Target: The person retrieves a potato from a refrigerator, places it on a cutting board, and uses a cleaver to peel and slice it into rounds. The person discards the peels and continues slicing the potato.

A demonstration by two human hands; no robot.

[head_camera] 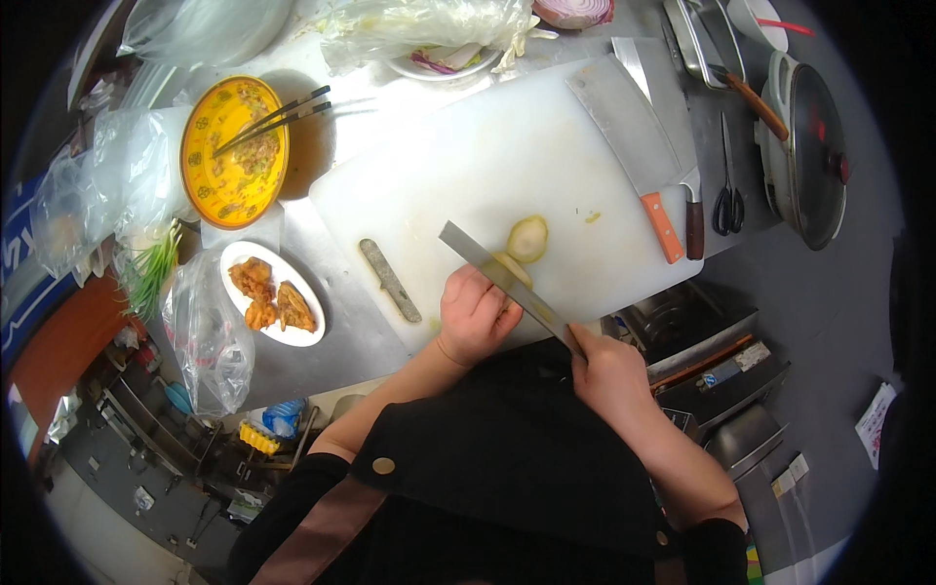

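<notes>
On a white plastic cutting board (468,161), my right hand (610,365) grips a knife (512,285) whose blade slants up and left. Beneath and beside the blade lie pale green-rimmed vegetable slices; a larger oval slice (528,239) rests just beyond it. My left hand (479,311) is curled against the near side of the blade, fingers bent; the blade partly hides what its fingertips touch. A long dark green-grey strip (390,281), perhaps peel, lies on the board to the left.
Two cleavers (625,124) lie at the board's right, scissors (725,183) and a lidded pan (815,157) beyond. At left are a yellow bowl (201,168) with chopsticks, a white plate (318,322) of fried pieces, green onions (155,274) and plastic bags. A cut red onion (574,11) sits at the top.
</notes>
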